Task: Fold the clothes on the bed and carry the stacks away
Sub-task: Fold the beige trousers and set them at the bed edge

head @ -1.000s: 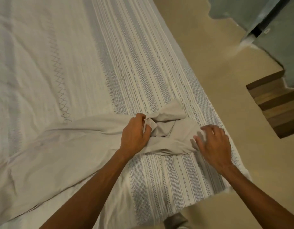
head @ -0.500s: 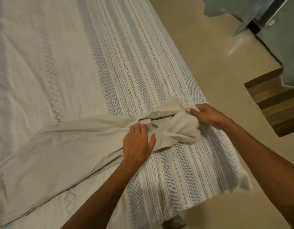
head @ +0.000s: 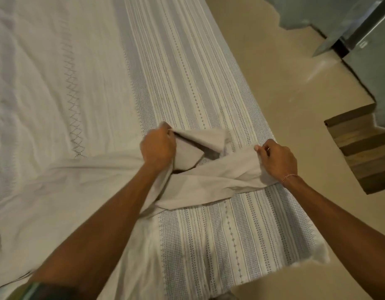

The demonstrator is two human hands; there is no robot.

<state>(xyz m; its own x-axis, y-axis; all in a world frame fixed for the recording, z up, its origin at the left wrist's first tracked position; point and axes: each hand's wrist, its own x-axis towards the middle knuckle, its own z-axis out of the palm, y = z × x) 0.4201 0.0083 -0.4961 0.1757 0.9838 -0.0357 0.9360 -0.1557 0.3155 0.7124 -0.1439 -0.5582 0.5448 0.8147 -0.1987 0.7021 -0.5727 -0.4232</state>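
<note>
A long beige garment [head: 211, 178] lies across the near end of the bed [head: 83, 61], its length trailing off to the lower left. My left hand [head: 158, 148] grips one part of its right end and lifts it a little off the striped bedspread. My right hand [head: 276, 160] pinches the other part near the bed's right edge. The cloth gapes open between the two hands, showing a dark inside. Which kind of garment it is cannot be told.
The bedspread's blue-striped band [head: 183, 68] runs along the bed's right side, its corner [head: 315, 254] hanging near me. Bare beige floor [head: 280, 87] lies to the right. Wooden steps [head: 360, 148] and a grey wall with a metal edge [head: 360, 29] stand at far right.
Both hands have taken hold of the garment's end and pulled it apart. My left hand moved up and left, my right hand drew back toward the bed's edge with cloth in it.
</note>
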